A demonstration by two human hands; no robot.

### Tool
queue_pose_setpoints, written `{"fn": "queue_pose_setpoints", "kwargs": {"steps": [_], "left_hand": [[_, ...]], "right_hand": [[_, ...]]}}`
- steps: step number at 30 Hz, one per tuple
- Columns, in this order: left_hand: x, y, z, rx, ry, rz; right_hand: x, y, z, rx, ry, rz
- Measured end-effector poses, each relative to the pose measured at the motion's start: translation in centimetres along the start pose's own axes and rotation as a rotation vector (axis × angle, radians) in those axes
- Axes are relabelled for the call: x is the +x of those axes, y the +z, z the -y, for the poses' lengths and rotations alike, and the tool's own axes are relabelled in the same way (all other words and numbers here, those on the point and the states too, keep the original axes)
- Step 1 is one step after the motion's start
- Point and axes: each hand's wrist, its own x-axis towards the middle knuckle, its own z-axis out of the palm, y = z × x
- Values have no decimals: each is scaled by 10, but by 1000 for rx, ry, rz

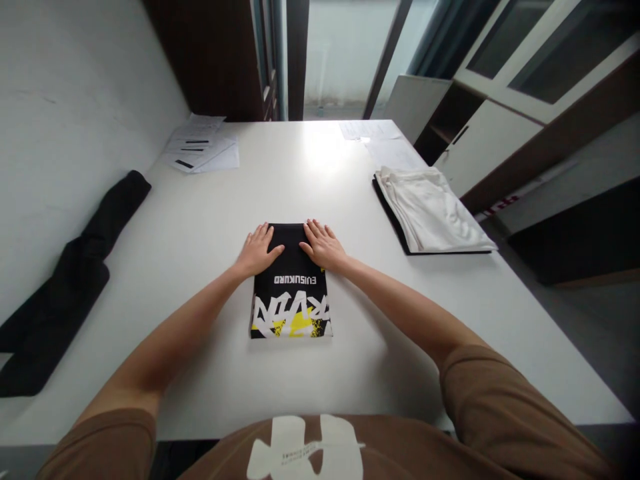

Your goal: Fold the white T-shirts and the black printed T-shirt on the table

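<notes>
A black T-shirt (290,270), folded into a neat rectangle, lies flat in front of me on the white table (215,373). White lettering and a white-and-yellow graphic show on its near half, upside down from my side. Over its far left corner rests my left hand (257,251), palm down with fingers stretched. My right hand (321,247) lies the same way on the far right corner, fingers spread. Both hands press on the cloth without gripping it.
At the right edge sits a stack of folded clothes, with a white garment (435,210) on top of a black one. Black clothing (83,257) lies along the left wall. Paper sheets (205,147) lie at the far left, and others (373,133) at the far right.
</notes>
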Motion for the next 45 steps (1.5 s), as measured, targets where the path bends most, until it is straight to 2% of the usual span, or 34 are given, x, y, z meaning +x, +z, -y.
{"fn": "queue_pose_setpoints", "kwargs": {"steps": [3,6,10,14,17,21,30,34,37,45], "left_hand": [[-14,-4,-18,9,90,-40],[-33,2,-32,66,180,8],[-55,9,-29,74,210,40],[-72,4,-20,72,220,24],[-85,-3,-25,90,286,29],[-98,-7,-37,99,392,37],[-129,-1,-36,136,332,-3],[-139,-3,-41,145,372,42],[-145,-6,-40,130,359,79],[-142,-4,-52,164,389,59]], "right_hand": [[-12,4,20,3,-16,-39],[-29,8,33,0,-57,-38],[-46,2,24,-21,-43,-2],[-57,-12,12,-51,-22,51],[-70,-15,23,-49,-40,63],[-89,-10,48,-16,-156,61],[-111,-16,53,0,-134,87],[-126,-18,67,35,-237,113],[-136,-19,68,35,-234,130],[-135,-18,82,46,-217,98]]}}
